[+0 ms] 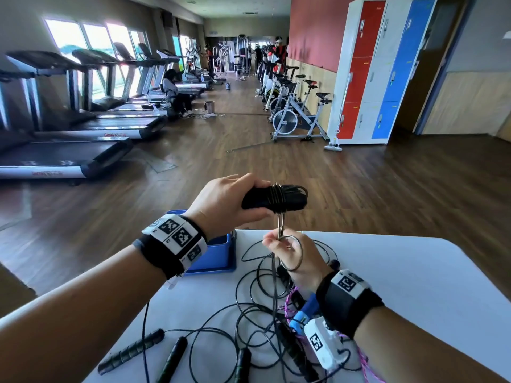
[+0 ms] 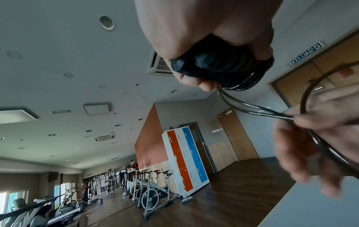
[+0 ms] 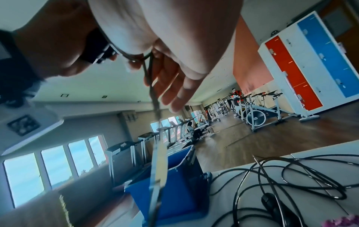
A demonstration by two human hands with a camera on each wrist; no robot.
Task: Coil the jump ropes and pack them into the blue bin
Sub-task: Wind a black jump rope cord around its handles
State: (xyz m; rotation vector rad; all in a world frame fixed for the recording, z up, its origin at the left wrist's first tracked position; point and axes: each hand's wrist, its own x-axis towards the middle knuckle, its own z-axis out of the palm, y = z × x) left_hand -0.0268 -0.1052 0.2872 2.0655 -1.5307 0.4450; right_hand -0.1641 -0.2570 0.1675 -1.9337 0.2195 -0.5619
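Overhead, faceted black handles, glossy cord

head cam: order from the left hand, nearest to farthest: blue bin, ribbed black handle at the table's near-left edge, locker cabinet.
From the left hand:
1. blue bin, just below the wrist, on the table's far-left corner.
2. ribbed black handle, near-left on the table.
3. locker cabinet, far right, across the floor.

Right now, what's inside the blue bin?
The blue bin sits at the table's far left corner, mostly hidden behind the left hand and wrist. Only part of its wall and rim show, so whatever is inside can't be seen.
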